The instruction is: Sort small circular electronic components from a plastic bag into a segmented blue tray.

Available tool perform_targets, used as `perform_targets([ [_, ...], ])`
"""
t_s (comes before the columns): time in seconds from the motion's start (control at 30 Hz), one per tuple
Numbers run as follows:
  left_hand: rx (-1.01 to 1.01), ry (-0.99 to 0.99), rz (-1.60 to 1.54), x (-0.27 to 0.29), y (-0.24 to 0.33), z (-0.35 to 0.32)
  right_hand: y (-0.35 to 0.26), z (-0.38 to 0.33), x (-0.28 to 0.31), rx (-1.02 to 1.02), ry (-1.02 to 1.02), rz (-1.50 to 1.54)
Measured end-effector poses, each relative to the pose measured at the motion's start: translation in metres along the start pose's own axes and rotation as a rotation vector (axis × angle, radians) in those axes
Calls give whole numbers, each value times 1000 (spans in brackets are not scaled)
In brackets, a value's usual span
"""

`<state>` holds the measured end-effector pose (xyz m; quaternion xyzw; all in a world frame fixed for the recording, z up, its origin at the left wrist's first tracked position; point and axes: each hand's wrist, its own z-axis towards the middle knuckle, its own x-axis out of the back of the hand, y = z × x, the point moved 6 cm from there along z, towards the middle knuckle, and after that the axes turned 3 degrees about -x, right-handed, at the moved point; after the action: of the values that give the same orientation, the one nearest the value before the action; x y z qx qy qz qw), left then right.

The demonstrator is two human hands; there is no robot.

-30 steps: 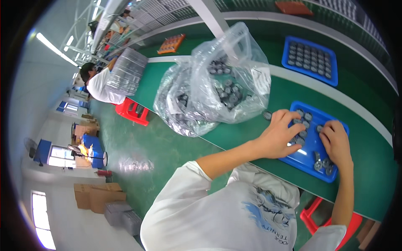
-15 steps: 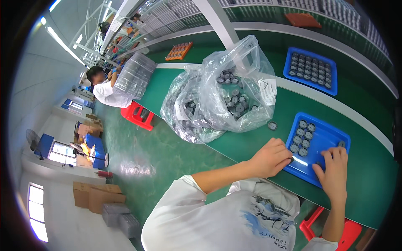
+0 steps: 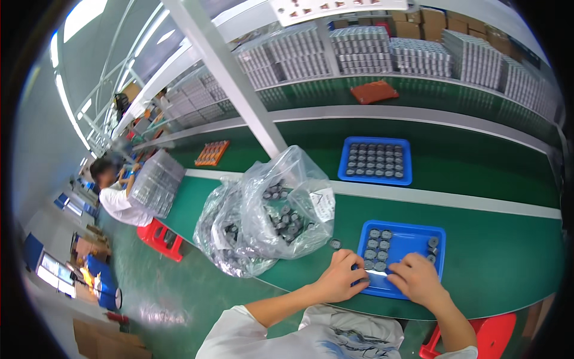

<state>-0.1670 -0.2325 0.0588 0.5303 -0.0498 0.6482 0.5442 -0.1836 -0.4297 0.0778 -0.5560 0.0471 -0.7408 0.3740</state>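
Note:
A blue tray point(image 3: 412, 234) lies on the green table before me, with two columns of round grey parts point(image 3: 375, 244) standing in its left half. A couple more grey parts point(image 3: 433, 242) sit along its right side. My left hand point(image 3: 341, 278) is at the tray's near left corner, fingers closed on a dark grey round part point(image 3: 363, 279). Over the tray's near middle, my right hand point(image 3: 421, 280) has its fingers bent together just beside the columns. What its fingertips hold, if anything, is hidden.
Clear plastic bags point(image 3: 269, 218) full of grey parts stand left of the tray; one loose part point(image 3: 335, 244) lies between. Beyond the ledge are a full blue tray point(image 3: 375, 160) and an orange tray point(image 3: 211, 153). A white post point(image 3: 230, 75) rises behind the bags. A co-worker point(image 3: 119, 200) sits far left.
The view has tilted up and turned, so the table appears straighter. My right hand has moved from the tray's right side toward the columns. My left hand stays at the near left corner.

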Motion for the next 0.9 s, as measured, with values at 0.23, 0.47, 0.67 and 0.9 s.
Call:
perform_targets([
  [0.23,25,-133,62,-1,-6,7,-14,4,-31,49,-219,30],
  [0.47,-29,-122,24,-3,-4,8,-7,7,-24,-9,-297,-111],
  [0.67,-22,-75,-14,-2,-6,6,-8,6,-27,8,-366,4],
  [0.9,-15,-52,-85,-4,-13,8,3,12,-8,-120,-329,-6],
])
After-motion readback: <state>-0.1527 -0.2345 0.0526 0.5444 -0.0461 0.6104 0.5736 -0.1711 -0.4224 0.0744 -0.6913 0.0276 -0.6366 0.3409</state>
